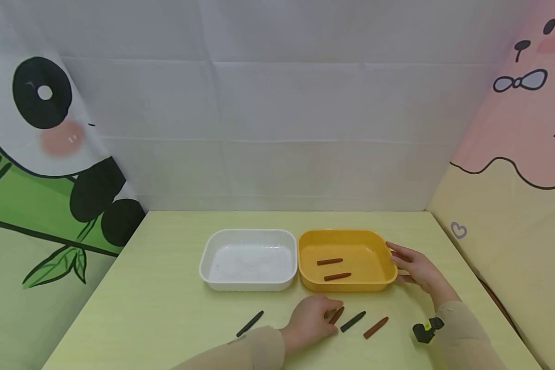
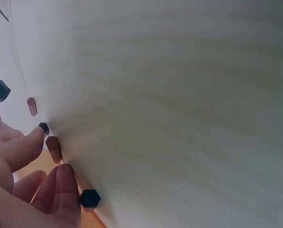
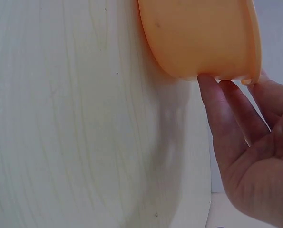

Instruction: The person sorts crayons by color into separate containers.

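My left hand (image 1: pixel 307 321) is over the table with thumb and fingers spread around a brown crayon (image 1: pixel 337 315). In the left wrist view, that brown crayon (image 2: pixel 53 148) lies between thumb and fingertips, which do not visibly close on it. Just right of it lie a dark crayon (image 1: pixel 353 321) and another brown crayon (image 1: pixel 376 327); a second dark crayon (image 1: pixel 250 324) is left of the hand. My right hand (image 1: pixel 418 270) touches the right end of a yellow tray (image 1: pixel 370 246), with extended fingertips against its outer wall in the right wrist view.
Inside the yellow tray lie two brown crayons, an upper one (image 1: pixel 330 261) and a lower one (image 1: pixel 337 276). A white tray (image 1: pixel 254 285) stands against its left side. Behind the pale table (image 1: pixel 134 308) hangs a white cloth (image 1: pixel 282 128).
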A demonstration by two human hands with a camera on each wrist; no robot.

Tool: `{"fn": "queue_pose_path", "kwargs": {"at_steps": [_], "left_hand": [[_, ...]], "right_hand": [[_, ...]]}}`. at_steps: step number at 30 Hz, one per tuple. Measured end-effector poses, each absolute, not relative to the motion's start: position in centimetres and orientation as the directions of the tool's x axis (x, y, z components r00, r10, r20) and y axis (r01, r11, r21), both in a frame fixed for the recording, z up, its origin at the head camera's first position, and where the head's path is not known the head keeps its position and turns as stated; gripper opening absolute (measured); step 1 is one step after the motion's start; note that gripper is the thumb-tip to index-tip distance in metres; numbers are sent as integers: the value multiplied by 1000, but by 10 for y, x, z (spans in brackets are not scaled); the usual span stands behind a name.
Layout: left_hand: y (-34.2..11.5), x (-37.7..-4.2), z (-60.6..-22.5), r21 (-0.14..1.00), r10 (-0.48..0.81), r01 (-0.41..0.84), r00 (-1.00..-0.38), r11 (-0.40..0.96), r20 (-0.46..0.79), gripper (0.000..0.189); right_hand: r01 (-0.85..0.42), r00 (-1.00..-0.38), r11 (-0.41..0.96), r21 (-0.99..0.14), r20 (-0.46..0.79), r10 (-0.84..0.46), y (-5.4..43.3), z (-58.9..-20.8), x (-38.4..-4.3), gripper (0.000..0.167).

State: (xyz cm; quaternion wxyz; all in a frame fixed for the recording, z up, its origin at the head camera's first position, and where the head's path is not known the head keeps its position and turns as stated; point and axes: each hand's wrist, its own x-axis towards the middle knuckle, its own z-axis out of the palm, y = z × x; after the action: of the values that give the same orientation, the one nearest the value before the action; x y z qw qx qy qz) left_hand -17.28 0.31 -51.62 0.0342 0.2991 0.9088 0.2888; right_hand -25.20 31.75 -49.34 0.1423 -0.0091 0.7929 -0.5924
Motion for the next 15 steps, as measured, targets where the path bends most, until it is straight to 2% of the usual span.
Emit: {"fn": "queue_pose_path", "kwargs": {"at_steps": [8,15], "left_hand": [[0,-174,-517,615,548,466,-834,636,66,54],[-2,-174,-521,675,536,440,-841,592,79,40]], "right_hand": [[150,-959,284,-947,-209,-191,318,-493,-251,61],[155,-959,288,-945,-213,-184,318,-494,-251,61]]}}
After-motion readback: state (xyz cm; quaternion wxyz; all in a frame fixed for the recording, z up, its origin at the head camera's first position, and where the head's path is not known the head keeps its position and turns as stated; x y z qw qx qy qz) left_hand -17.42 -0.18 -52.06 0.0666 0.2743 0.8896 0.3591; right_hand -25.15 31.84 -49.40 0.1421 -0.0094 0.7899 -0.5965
